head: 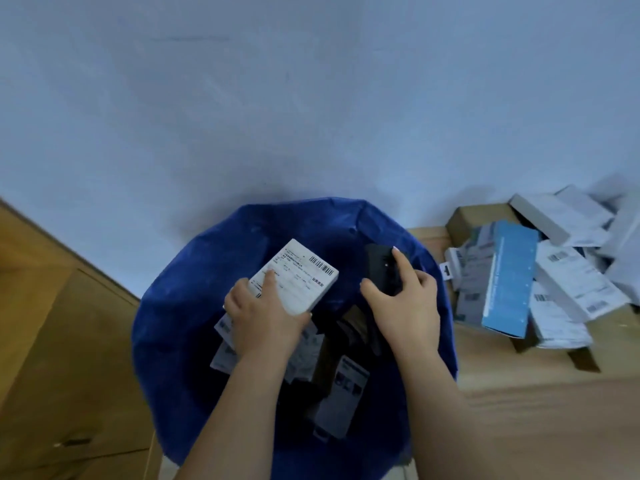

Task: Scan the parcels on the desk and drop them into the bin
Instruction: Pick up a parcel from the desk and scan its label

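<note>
The bin (180, 306) mouth lies open at its far rim; dropped parcels (343, 386) crowd its near half; right of it, piled boxes (540, 271) block the tabletop (519, 403).

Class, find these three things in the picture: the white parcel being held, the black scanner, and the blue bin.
white parcel (298, 277), head view, on its labelled top face
black scanner (381, 268), head view, on its body
blue bin (194, 306), head view, on its left inner wall

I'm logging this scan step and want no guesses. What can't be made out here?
Head view only:
- Label text on the white parcel in the left hand: too small and blurred; the thumb covers part.
- Scanner: the right hand hides its lower half, so its window is unseen.
- Parcels deep in the blue bin: dark, behind both forearms, so no count.
- Desk pile: cut off by the right edge.
</note>
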